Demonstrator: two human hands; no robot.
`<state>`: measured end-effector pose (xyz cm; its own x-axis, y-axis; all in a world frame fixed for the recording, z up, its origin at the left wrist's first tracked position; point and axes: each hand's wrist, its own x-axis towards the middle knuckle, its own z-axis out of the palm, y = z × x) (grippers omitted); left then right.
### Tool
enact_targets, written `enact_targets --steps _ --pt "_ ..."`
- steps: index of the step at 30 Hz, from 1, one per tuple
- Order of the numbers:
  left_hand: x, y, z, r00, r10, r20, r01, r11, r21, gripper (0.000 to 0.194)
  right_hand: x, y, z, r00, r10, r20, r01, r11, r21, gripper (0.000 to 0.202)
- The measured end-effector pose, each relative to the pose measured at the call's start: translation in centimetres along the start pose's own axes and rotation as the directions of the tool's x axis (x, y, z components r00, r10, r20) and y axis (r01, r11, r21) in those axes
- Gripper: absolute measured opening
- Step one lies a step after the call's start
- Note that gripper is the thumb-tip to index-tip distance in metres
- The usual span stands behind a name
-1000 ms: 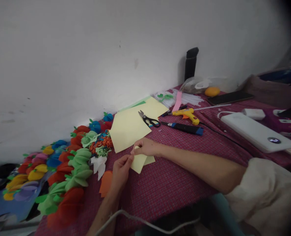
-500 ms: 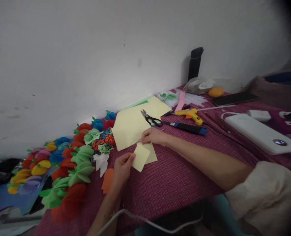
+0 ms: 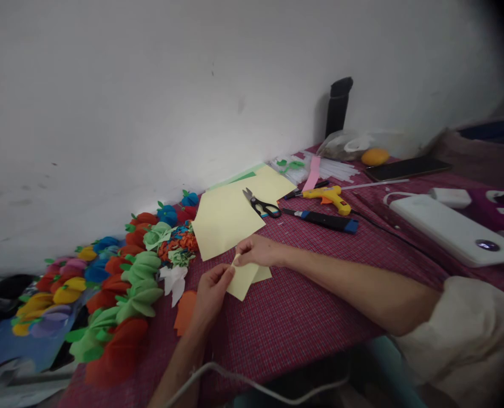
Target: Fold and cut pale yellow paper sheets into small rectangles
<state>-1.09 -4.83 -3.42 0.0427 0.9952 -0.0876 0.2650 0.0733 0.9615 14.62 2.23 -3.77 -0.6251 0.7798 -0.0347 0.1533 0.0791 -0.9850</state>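
Over the table's front part, a small pale yellow paper square point(image 3: 242, 281) is pinched between both hands. My left hand point(image 3: 215, 286) grips its left edge with thumb and forefinger. My right hand point(image 3: 254, 251) pinches its upper corner, close to the left fingertips. Partly covered by that square, another yellow paper piece point(image 3: 262, 275) shows at its right. Just beyond the hands lie large yellow sheets point(image 3: 221, 218) with black-handled scissors point(image 3: 262, 205) on top. Left of my left hand are orange paper pieces point(image 3: 185, 311) and a white paper scrap point(image 3: 174, 285).
Colourful paper fruit shapes point(image 3: 141, 269) crowd the left side beside a heap of scraps point(image 3: 179, 246). To the right lie a utility knife point(image 3: 328, 221), a yellow glue gun point(image 3: 329, 198) and a white power bank point(image 3: 451, 229). A white cable point(image 3: 252, 382) crosses the near edge.
My right hand has moved slightly left and down onto the small square's upper corner, nearer my left fingertips. The left hand keeps its pinch.
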Motion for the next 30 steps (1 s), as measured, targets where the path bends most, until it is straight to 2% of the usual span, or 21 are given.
enact_targets --steps 4,9,15,19,22,26,30 --pt "0.0 -0.2 -0.2 0.999 -0.006 0.037 0.005 0.999 0.043 0.029 -0.1 -0.2 -0.1 0.999 0.036 0.000 -0.036 0.999 0.001 0.009" --pt "0.2 -0.2 -0.4 0.999 -0.010 0.031 0.009 1.000 0.022 0.030 0.0 -0.6 -0.2 0.995 0.093 0.040 -0.098 0.982 0.164 0.008" --pt "0.2 -0.1 0.1 0.999 -0.037 0.023 0.038 0.998 -0.058 0.030 0.0 -0.8 -0.6 0.994 0.071 0.077 -0.085 0.978 0.192 0.010" --pt "0.2 -0.1 0.1 1.000 -0.004 0.008 0.004 0.999 -0.045 0.029 0.1 -0.9 -1.1 0.990 0.094 0.106 -0.119 0.956 0.268 0.011" --pt "0.1 0.2 -0.2 0.998 0.062 0.001 -0.062 0.998 0.018 0.027 0.2 -0.9 -2.1 0.991 0.109 0.076 -0.128 0.935 0.331 0.014" --pt "-0.1 0.4 -0.9 0.995 0.101 0.004 -0.101 0.992 0.077 0.027 0.4 -0.9 -4.4 0.994 0.105 0.024 -0.106 0.904 0.415 0.014" --pt "0.1 0.3 -1.4 0.986 0.100 -0.135 -0.096 0.995 0.030 0.023 0.3 -1.0 -5.8 0.994 0.103 -0.020 -0.082 0.880 0.467 0.014"
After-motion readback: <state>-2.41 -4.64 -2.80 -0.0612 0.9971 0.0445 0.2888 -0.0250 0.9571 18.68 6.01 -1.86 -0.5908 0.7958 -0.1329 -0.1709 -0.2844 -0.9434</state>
